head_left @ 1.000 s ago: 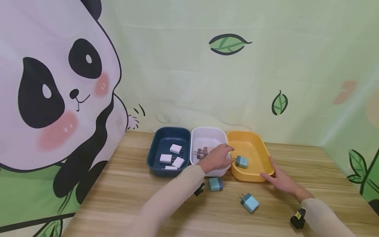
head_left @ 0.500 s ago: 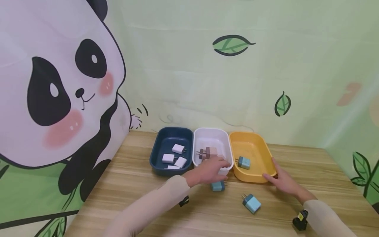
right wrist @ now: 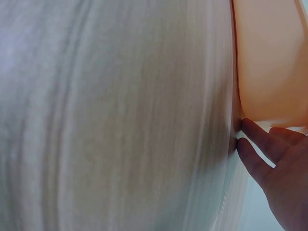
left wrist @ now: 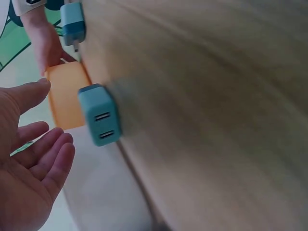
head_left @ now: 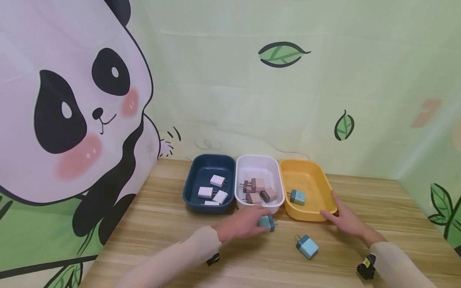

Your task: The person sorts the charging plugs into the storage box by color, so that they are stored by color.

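Note:
My left hand [head_left: 240, 222] reaches over the near side of the white bin [head_left: 257, 167], right by a blue USB charger [head_left: 267, 223] on the table. In the left wrist view its fingers are spread and loosely bent, with a gap between them and the charger [left wrist: 100, 115]. My right hand [head_left: 343, 219] rests against the near right corner of the yellow bin [head_left: 304, 174], thumb at the front wall and fingers along the side. The right wrist view shows straight fingertips low at the bin's wall [right wrist: 274, 62]. Another blue charger [head_left: 297, 197] lies inside the yellow bin.
A second loose blue charger [head_left: 307, 247] lies on the wooden table [head_left: 273, 266], nearer me. Several pink chargers [head_left: 257, 184] are in the white bin. The navy bin [head_left: 210, 162] at the left holds several white chargers [head_left: 205, 192]. A panda-print backdrop [head_left: 230, 100] stands behind.
My left hand has drawn back from between the white and yellow bins, down and left to the blue charger on the table. My right hand stays at the yellow bin.

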Motion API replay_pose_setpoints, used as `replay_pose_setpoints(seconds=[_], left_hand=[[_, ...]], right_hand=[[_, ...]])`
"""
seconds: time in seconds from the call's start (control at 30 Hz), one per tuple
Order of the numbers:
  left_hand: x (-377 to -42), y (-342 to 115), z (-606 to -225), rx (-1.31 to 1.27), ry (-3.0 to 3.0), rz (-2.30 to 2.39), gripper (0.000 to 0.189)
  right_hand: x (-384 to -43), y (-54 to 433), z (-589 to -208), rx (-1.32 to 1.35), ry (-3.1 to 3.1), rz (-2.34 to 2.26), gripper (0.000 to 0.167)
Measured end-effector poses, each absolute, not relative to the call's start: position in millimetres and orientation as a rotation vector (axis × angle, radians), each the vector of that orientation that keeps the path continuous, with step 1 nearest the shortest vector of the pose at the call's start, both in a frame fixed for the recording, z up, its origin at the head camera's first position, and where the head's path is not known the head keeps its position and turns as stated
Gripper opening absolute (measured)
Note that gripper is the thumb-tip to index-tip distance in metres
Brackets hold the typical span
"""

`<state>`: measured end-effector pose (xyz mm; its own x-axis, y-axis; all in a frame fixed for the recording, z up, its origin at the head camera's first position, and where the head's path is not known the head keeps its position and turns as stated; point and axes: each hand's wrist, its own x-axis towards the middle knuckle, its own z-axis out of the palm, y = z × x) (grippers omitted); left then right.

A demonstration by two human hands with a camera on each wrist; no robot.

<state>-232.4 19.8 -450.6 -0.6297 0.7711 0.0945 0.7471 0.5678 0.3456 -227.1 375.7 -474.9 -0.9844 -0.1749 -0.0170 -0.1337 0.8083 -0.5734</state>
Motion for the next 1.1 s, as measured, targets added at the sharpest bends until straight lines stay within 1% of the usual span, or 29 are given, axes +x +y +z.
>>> replay_pose_setpoints(seconds=[0.2, 0.6, 1.1], left_hand=[[-233, 16, -462, 1.333, 2.73, 0.543, 0.037], [-238, 14, -471, 1.368, 2.773, 0.411, 0.05], [-237, 26, -465, 1.351, 2.789, 0.268, 0.046]], right_hand=[[-227, 376, -476, -0.25, 2.915, -0.929, 0.092], [-227, 376, -475, -0.238, 2.913, -0.929, 0.093], [-226, 375, -474, -0.246, 2.925, -0.897, 0.092]])
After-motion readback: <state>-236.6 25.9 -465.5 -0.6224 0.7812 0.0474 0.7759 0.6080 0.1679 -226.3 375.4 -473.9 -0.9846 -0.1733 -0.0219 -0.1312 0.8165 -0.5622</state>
